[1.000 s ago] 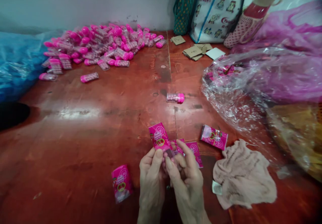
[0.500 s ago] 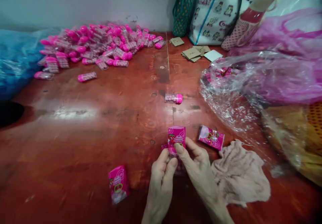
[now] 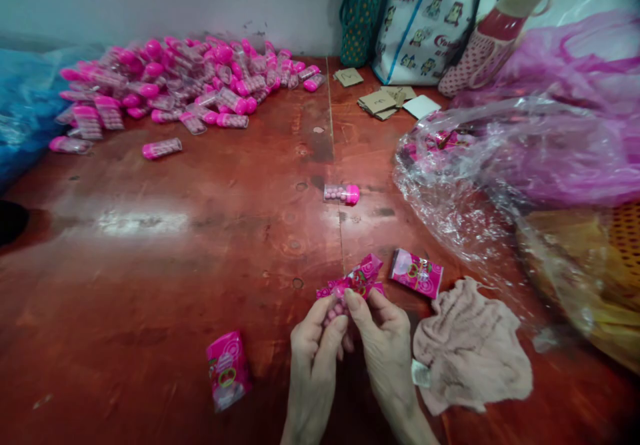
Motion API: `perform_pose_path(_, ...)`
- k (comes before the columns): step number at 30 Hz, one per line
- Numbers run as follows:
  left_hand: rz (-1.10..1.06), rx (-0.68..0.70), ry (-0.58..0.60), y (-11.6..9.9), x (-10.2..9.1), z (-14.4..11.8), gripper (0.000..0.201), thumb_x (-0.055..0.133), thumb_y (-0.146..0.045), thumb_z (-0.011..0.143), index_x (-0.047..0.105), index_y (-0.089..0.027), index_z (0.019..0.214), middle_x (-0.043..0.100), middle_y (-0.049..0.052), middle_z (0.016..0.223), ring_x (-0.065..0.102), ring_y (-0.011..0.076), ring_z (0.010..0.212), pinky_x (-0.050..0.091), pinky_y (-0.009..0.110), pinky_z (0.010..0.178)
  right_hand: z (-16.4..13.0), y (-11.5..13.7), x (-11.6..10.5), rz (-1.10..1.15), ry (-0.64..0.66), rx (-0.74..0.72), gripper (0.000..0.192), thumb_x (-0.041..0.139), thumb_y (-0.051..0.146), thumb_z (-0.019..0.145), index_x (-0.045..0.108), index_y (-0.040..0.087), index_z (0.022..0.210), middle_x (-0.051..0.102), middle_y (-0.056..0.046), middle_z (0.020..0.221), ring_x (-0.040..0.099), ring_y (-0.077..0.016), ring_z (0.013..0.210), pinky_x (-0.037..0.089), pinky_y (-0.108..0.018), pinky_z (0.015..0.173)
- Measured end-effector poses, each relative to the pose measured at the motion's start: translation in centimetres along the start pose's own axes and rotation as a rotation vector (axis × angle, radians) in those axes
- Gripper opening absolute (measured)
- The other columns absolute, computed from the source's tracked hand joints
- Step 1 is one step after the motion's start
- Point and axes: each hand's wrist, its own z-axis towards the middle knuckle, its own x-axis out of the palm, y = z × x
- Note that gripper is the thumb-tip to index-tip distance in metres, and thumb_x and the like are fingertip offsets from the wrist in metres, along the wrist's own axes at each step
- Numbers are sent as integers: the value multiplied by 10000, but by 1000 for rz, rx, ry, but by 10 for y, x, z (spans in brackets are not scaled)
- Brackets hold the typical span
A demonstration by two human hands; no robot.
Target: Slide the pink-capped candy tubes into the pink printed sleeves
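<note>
My left hand (image 3: 315,352) is closed round a small clear tube of pink candy balls (image 3: 336,312), held tilted above the table. The fingers of my right hand (image 3: 383,332) pinch printed pink wrappers (image 3: 367,273) at the tube's top end; the thumb covers part of them. Just beyond the hands lies one printed pink packet (image 3: 417,273). Another pink packet (image 3: 229,370) lies to the left of my left hand. Farther back, a candy tube with a pink cap (image 3: 343,194) rests on its side. The tube's lower end is hidden by my fingers.
A heap of pink-capped candy tubes (image 3: 170,85) lies at the back left, beside a blue plastic bag (image 3: 25,112). A crumpled cloth (image 3: 473,352) and a clear plastic bag (image 3: 450,212) are at the right. Cardboard pieces (image 3: 377,103) and a white bag (image 3: 425,25) stand farther back.
The wrapper in my right hand, upright and flat before, now leans to the right and looks creased. More of the candy balls shows between my hands. The view has shifted slightly.
</note>
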Motion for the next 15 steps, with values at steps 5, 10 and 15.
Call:
perform_pose_path(5, 129, 14, 122, -4, 2, 1, 237, 462, -293, 859, 602, -170, 1005, 493, -22, 582, 439, 97, 517, 345, 212, 504, 8, 7, -14, 115, 27, 49, 207, 668, 351, 731, 602, 155, 741, 575, 28, 562, 479, -65, 429, 390, -148, 364)
perform_pose_path(10, 204, 32, 132, -1, 6, -2, 219, 453, -285, 861, 592, -181, 993, 526, -14, 598, 453, 100, 508, 353, 214, 498, 14, 12, -15, 87, -50, 97, 264, 685, 368, 707, 613, 121, 650, 549, 21, 460, 456, -66, 351, 360, -153, 308)
perform_pose_path(15, 195, 76, 77, 1, 5, -3, 272, 444, -258, 864, 574, -172, 1087, 466, -31, 549, 434, 100, 490, 351, 215, 491, 9, 6, -7, 81, -1, 127, 267, 703, 358, 688, 605, 125, 600, 590, 0, 485, 502, -81, 364, 376, -153, 306)
